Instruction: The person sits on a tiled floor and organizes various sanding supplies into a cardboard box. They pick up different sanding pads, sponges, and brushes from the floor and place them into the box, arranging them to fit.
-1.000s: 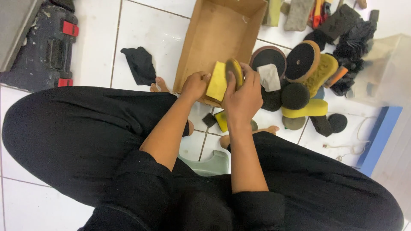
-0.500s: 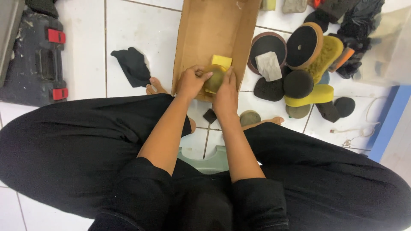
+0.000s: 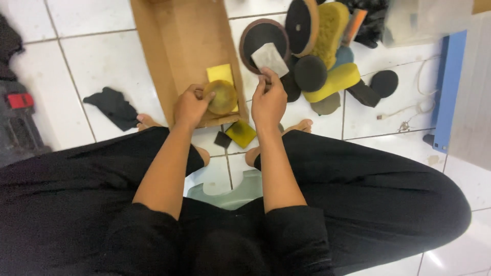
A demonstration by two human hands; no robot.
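A shallow cardboard box lies on the white tiled floor in front of me. Inside it rests a yellow square sponge pad. My left hand grips a round, dirty yellow-brown pad at the box's near end, over the yellow pad. My right hand reaches to the right of the box, with its fingertips at a grey-white rectangular pad lying on a round black disc. Whether the fingers pinch that pad is not visible.
A heap of round black discs and yellow sponges lies at the right. A small yellow square and a black scrap lie by my feet. A black cloth and dark tool case sit left, a blue panel right.
The yellow pad left my hands and lies in the box. My left hand keeps the round pad; my right hand has moved right to the grey-white pad.
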